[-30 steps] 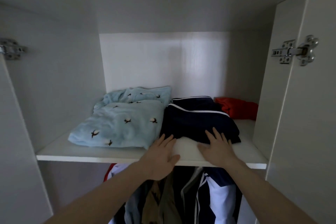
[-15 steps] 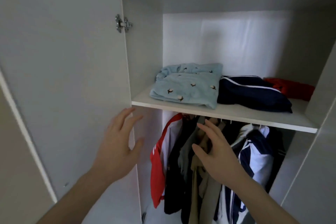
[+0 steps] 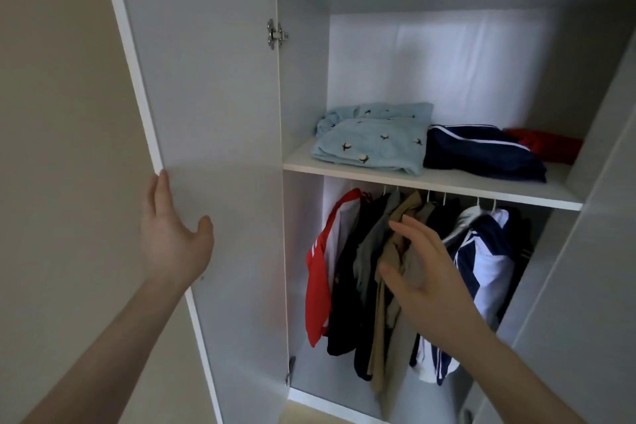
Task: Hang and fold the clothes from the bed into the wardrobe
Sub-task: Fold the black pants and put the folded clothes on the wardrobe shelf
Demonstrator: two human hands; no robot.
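Observation:
The wardrobe stands open. On its shelf (image 3: 447, 184) lie a folded light blue garment (image 3: 373, 144), a folded navy garment with white stripes (image 3: 481, 157) and a red garment (image 3: 547, 148) at the back right. Below the shelf hang several clothes, among them a red and white top (image 3: 325, 258), a tan piece (image 3: 385, 303) and a navy and white jacket (image 3: 485, 265). My left hand (image 3: 172, 237) rests on the outer edge of the left door (image 3: 213, 96), fingers straight, thumb on the inner face. My right hand (image 3: 420, 272) hovers open in front of the hanging clothes, holding nothing.
The right door (image 3: 592, 286) stands open at the frame's right edge. A beige wall (image 3: 62, 148) lies left of the left door. A metal hinge (image 3: 275, 34) sits at the top of the left door.
Both hands left the shelf's navy garment and dropped. My view pulled back and swung left. The left hand reached the left door's edge; the right hand stayed before the hanging clothes.

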